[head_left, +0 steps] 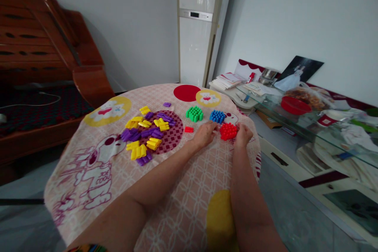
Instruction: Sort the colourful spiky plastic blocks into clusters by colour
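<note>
A cluster of red plastic building pieces (228, 131) stands upright on the cloth, between my two hands. My left hand (204, 134) is curled at its left side, fingertips close together; what they hold is hidden. On the other side my right hand (243, 134) pinches at the cluster's right edge. Just behind stands a similar blue cluster (217, 116), with a green cluster (194, 113) left of it. A single red piece (189, 129) lies left of my left hand. Yellow pieces (138, 151) and purple pieces (144, 159) lie in a loose heap farther left.
A patterned cloth (180, 189) covers the round table. To the right, a glass-topped cabinet (295, 126) carries papers, a red bowl (295, 105), a paper cup and plastic bags. A wooden bench (59, 47) stands at left, a tall white air conditioner (195, 47) behind.
</note>
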Tool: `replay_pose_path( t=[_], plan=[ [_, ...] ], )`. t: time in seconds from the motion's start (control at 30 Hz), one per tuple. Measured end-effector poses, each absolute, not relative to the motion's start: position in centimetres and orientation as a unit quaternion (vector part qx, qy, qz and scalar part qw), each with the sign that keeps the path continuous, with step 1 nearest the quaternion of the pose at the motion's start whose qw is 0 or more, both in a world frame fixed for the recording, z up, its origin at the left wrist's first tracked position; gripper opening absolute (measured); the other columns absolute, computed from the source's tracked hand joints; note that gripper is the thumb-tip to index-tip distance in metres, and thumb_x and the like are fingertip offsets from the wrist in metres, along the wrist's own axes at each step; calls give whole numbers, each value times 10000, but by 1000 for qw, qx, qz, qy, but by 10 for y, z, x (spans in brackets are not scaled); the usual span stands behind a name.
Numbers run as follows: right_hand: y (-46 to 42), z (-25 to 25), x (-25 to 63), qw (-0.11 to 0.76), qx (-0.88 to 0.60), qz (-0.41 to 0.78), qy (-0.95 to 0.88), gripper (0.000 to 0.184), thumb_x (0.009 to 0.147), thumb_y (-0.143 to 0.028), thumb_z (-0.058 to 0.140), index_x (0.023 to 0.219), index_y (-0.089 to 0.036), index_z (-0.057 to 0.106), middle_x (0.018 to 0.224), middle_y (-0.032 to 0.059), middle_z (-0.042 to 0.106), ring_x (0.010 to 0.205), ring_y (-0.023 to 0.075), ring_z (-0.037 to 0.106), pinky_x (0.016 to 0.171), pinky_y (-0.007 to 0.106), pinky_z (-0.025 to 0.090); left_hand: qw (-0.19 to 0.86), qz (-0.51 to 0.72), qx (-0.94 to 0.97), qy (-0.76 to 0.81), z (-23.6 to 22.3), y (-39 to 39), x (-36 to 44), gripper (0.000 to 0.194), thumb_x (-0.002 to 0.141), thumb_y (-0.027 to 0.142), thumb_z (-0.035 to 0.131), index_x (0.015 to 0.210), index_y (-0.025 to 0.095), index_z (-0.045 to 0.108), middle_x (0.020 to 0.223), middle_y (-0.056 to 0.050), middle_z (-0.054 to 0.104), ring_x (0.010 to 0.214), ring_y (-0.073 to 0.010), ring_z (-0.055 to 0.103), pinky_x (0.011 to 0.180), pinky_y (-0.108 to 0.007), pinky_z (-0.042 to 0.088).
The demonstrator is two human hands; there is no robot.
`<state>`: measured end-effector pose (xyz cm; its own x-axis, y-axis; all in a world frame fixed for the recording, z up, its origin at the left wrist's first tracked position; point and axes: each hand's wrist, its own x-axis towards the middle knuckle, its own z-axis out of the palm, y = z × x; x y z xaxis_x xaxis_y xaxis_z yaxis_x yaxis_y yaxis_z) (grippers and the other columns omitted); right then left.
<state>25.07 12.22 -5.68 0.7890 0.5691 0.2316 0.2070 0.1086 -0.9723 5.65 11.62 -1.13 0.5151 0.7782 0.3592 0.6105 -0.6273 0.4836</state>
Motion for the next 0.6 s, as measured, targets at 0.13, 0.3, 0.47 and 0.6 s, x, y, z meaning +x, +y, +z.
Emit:
replay_pose_path(
  t=[0.13, 0.3, 0.47, 0.6],
  plan=[
    [123, -57, 251, 678, -654, 131, -308, 329, 752, -397, 508, 746, -150, 725, 630, 26, 667, 716, 213, 625, 638, 298, 488, 96, 209, 823, 519, -3, 120, 21, 267, 835, 123, 596, 1085, 175, 673, 1136, -104, 665, 1023, -227, 631, 859, -322, 512],
    [126, -60, 254, 681, -656, 129, -300, 333, 740, -404, 522, 765, -149, 734, 632, 29, 671, 728, 221, 627, 648, 307, 494, 35, 73, 824, 560, -6, 127, -2, 199, 873, 160, 566, 1004, 129, 714, 1089, -169, 680, 1103, -285, 608, 902, -353, 500],
    [128, -64, 259, 677, -657, 133, -303, 330, 733, -413, 524, 762, -157, 731, 651, 30, 680, 749, 231, 639, 657, 316, 504, 25, 63, 838, 541, -15, 138, -21, 239, 877, 147, 533, 1044, 117, 701, 1074, -161, 689, 1048, -244, 638, 937, -327, 477],
    [130, -66, 259, 680, -651, 136, -308, 342, 739, -417, 506, 765, -155, 724, 671, 37, 687, 756, 228, 649, 665, 314, 509, 46, 100, 818, 564, -15, 142, -25, 218, 836, 151, 577, 1010, 123, 706, 1034, -140, 709, 984, -224, 657, 889, -303, 494]
  ],
)
